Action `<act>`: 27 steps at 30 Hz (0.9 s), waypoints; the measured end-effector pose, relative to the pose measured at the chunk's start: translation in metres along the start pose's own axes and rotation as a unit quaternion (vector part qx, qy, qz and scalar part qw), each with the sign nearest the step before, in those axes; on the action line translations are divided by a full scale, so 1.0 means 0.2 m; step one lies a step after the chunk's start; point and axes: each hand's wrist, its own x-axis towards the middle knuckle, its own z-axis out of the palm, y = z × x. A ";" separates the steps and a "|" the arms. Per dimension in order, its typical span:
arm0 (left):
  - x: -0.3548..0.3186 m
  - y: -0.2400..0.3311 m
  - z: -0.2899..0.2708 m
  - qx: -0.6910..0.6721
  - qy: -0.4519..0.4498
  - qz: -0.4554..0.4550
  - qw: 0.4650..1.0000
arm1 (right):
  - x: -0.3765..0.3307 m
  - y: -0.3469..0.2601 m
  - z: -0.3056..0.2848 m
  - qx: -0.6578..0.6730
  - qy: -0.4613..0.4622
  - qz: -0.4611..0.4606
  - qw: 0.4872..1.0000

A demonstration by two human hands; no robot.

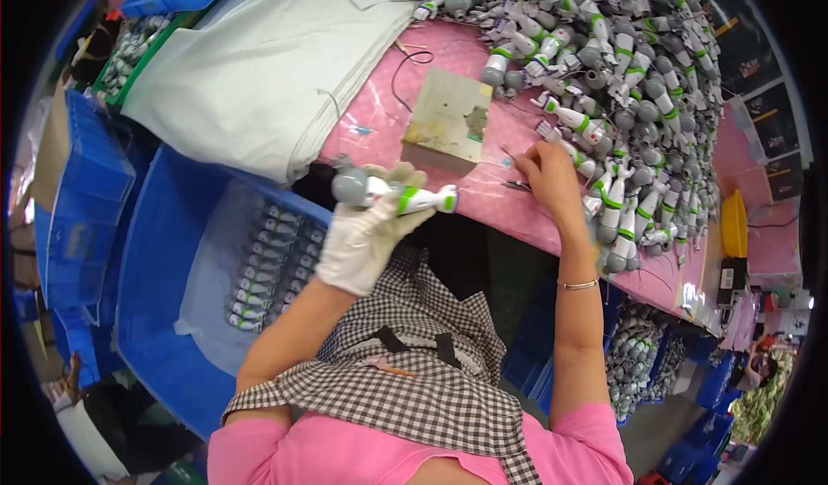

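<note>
My left hand [366, 239], in a white glove, is closed around a toy robot arm [420, 199]. The toy arm is white with green bands and a grey rounded shoulder, and lies roughly level above the near table edge. My bare right hand [548, 177] is over the pink table, its fingers curled together. A thin dark metal tip [516, 185] and a slim reddish stick end [507, 150] show beside its fingers; what it grips is too small to make out. Between the hands, farther back, stands a worn, pale square block [448, 114].
A large heap of similar toy arms [638, 80] covers the table's right and back. White cloth [250, 62] drapes the left. Below it, a blue bin [164, 287] holds rows of toy arms [263, 269]. More blue crates [78, 192] stand left; a yellow container [734, 225] is far right.
</note>
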 end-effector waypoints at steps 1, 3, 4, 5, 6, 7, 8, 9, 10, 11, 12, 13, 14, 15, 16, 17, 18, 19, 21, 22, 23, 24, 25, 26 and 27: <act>0.01 -0.05 -0.01 0.010 0.013 0.004 1.000 | 0.00 0.01 0.02 -0.004 0.031 -0.002 1.000; 0.02 -0.11 -0.01 0.014 0.051 0.029 0.998 | -0.03 -0.11 -0.05 0.036 0.102 -0.017 0.994; 0.01 -0.14 -0.02 0.003 0.056 0.048 0.997 | -0.07 -0.23 -0.10 0.161 0.088 0.027 0.983; 0.01 -0.17 -0.03 -0.009 0.058 0.063 0.996 | -0.12 -0.32 -0.11 0.279 0.074 0.074 0.954; 0.02 -0.20 -0.05 -0.007 0.061 0.066 0.996 | -0.19 -0.39 -0.08 0.304 0.068 0.035 0.950; 0.03 -0.24 -0.07 -0.003 0.073 0.079 0.994 | -0.25 -0.45 -0.05 0.326 0.064 -0.003 0.943; 0.05 -0.27 -0.08 0.000 0.087 0.092 0.992 | -0.30 -0.49 0.03 0.345 0.059 -0.017 0.936; 0.06 -0.29 -0.07 0.002 0.085 0.086 0.993 | -0.34 -0.51 0.08 0.360 0.060 -0.027 0.930; 0.07 -0.31 -0.05 -0.005 0.089 0.091 0.992 | -0.34 -0.52 0.12 0.345 0.074 -0.025 0.935; 0.07 -0.32 -0.05 -0.010 0.096 0.099 0.990 | -0.35 -0.52 0.16 0.332 0.086 -0.024 0.939; 0.07 -0.32 -0.03 -0.024 0.108 0.088 0.990 | -0.36 -0.53 0.18 0.322 0.108 -0.040 0.940; 0.08 -0.32 -0.04 -0.024 0.107 0.086 0.990 | -0.37 -0.54 0.19 0.321 0.109 -0.039 0.940; 0.08 -0.32 -0.05 -0.013 0.124 0.085 0.988 | -0.37 -0.54 0.19 0.301 0.109 -0.052 0.946; 0.07 -0.32 -0.06 -0.002 0.142 0.086 0.986 | -0.37 -0.56 0.20 0.280 0.108 -0.067 0.951; 0.07 -0.31 -0.06 -0.003 0.143 0.089 0.986 | -0.36 -0.56 0.22 0.268 0.136 -0.058 0.952; 0.04 -0.29 -0.06 -0.002 0.134 0.104 0.985 | -0.36 -0.57 0.22 0.276 0.124 -0.068 0.951; 0.02 -0.27 -0.06 0.000 0.128 0.123 0.984 | -0.37 -0.59 0.21 0.255 0.104 -0.083 0.958; 0.01 -0.27 -0.11 0.030 0.097 0.115 0.988 | -0.37 -0.60 0.20 0.237 0.082 -0.102 0.963; 0.02 -0.22 -0.05 0.079 0.080 0.116 0.987 | -0.32 -0.55 0.14 0.202 0.055 -0.063 0.976; 0.00 -0.19 -0.01 -0.047 0.077 0.128 0.988 | -0.30 -0.52 0.08 0.170 0.044 -0.025 0.984; 0.00 -0.14 -0.04 -0.007 0.052 0.182 0.982 | -0.29 -0.44 0.06 0.224 0.120 -0.004 0.967; -0.08 -0.01 -0.03 0.023 0.074 0.195 0.978 | -0.26 -0.34 0.03 0.357 0.131 0.064 0.923; -0.16 0.13 -0.02 0.049 0.096 0.204 0.973 | -0.20 -0.25 -0.01 0.321 0.160 0.070 0.931; -0.24 0.25 -0.13 0.090 0.119 0.255 0.955 | -0.12 -0.23 -0.05 0.292 0.166 0.049 0.941; -0.31 0.37 -0.25 0.126 0.127 0.291 0.940 | -0.04 -0.13 -0.08 0.264 0.153 0.059 0.951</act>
